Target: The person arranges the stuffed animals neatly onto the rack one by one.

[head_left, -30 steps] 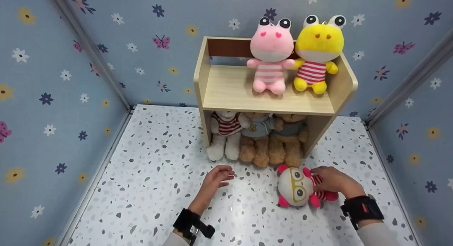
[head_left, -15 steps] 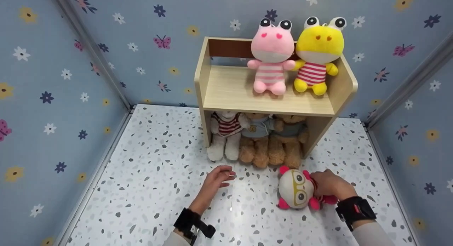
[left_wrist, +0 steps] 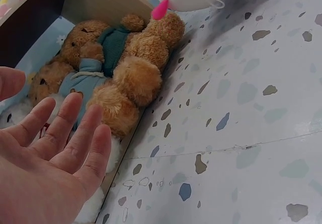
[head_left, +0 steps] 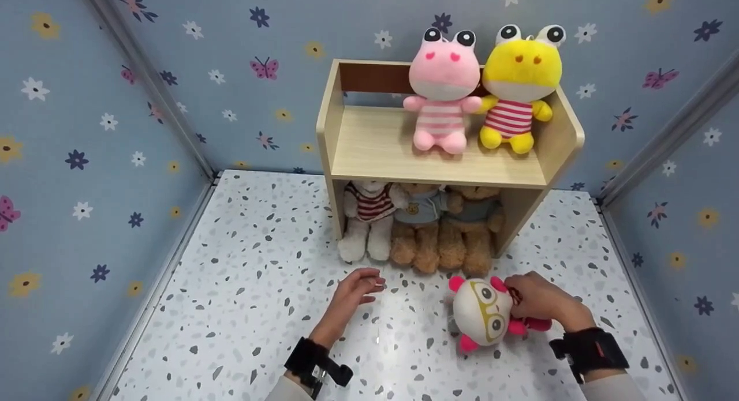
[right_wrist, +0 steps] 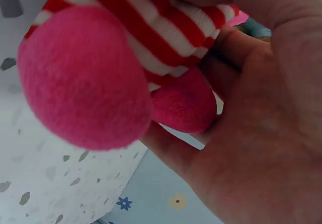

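Note:
My right hand [head_left: 545,300] grips a plush panda [head_left: 482,311] by its striped body, with thumb and fingers around it. The panda has a white head, yellow glasses and bright pink ears and limbs. In the right wrist view, its red-and-white striped shirt [right_wrist: 151,27] and a pink foot [right_wrist: 85,78] fill the near part. My left hand [head_left: 352,294] hovers over the floor in front of the shelf, holding nothing. Its fingers [left_wrist: 75,143] are loosely bent and spread in the left wrist view, with the teddy bears beyond them.
A wooden two-level shelf [head_left: 375,150] stands ahead. A pink frog plush [head_left: 444,72] and a yellow frog plush [head_left: 519,72] sit on top. Below sit a white bear [head_left: 369,216], a bear in a light blue hoodie [head_left: 420,210] and a brown bear [head_left: 470,216]. Patterned walls surround the speckled floor.
My right hand has tilted the panda, and its head has turned and shifted slightly toward me. My left hand has stayed almost still.

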`<state>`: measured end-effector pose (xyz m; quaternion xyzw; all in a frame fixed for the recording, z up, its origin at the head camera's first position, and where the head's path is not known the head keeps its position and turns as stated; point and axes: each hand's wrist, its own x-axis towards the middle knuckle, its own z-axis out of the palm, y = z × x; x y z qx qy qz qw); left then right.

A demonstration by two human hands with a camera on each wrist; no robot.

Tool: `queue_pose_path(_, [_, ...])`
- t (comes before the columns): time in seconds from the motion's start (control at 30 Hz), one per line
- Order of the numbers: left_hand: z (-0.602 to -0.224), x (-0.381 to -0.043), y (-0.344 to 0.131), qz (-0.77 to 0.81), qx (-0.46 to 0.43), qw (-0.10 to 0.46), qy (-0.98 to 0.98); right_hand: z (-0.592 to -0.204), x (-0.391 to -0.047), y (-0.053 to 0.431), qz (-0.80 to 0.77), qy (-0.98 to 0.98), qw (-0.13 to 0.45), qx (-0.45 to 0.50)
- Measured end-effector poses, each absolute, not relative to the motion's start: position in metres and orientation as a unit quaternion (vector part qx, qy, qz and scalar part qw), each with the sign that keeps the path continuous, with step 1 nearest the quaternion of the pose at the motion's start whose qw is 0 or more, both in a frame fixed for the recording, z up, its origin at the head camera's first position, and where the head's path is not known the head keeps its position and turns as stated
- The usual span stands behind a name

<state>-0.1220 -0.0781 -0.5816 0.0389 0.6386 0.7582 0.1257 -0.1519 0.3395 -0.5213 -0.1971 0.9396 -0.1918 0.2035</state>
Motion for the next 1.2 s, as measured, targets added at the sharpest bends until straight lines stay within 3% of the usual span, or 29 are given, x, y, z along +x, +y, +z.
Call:
queue_pose_path(0.57, [-0.576,-0.123,-0.075,0.757,0.040,0.131,0.639,-0.515,-0.154,0.314,-0.285,0.913,0.111,-0.270])
queue_pose_path(1.2, [-0.557,-0.124,-0.057,0.780,0.121,0.142,0.597,-0.528,-0.147,0.269,-0.399,0.895,-0.003,-0.200])
